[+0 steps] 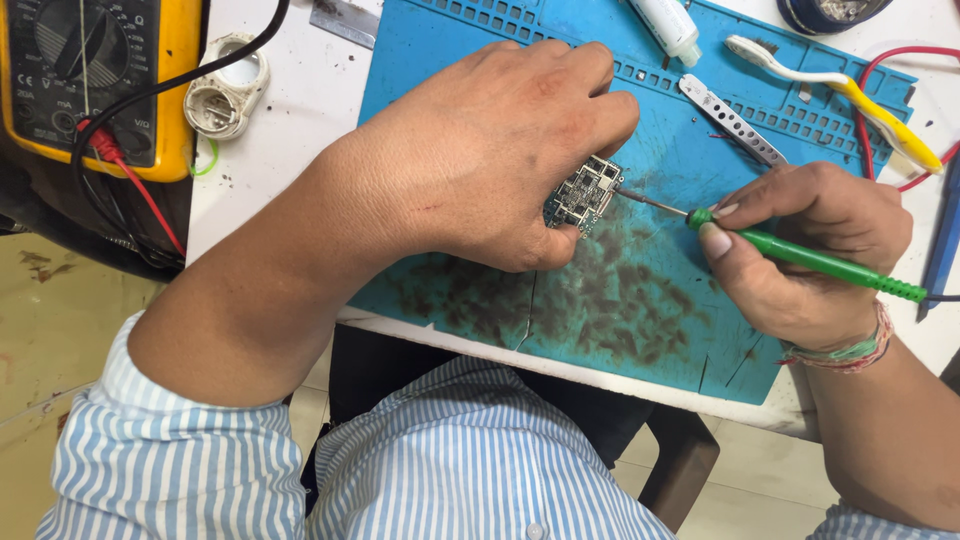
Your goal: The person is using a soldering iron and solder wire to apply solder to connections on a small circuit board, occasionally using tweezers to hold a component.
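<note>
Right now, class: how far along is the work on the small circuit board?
Done: the circuit board lies bare on the blue mat. In hand: left hand pins it while right hand touches the green-handled iron to its edge. What is left cannot be told.

A yellow-cased multimeter (pixel 95 80) with a dark dial face sits top left.

A small circuit board (pixel 584 193), grey-silver with closely packed metal shields and chips, lies flat on the stained blue mat (pixel 640 290), partly covered by the fingers pinning it at its left edge. A thin tool (pixel 800 256) with a bright green ribbed handle and a slim dark metal shaft lies nearly level, slanting up-left, its tip touching the board's right edge.
</note>
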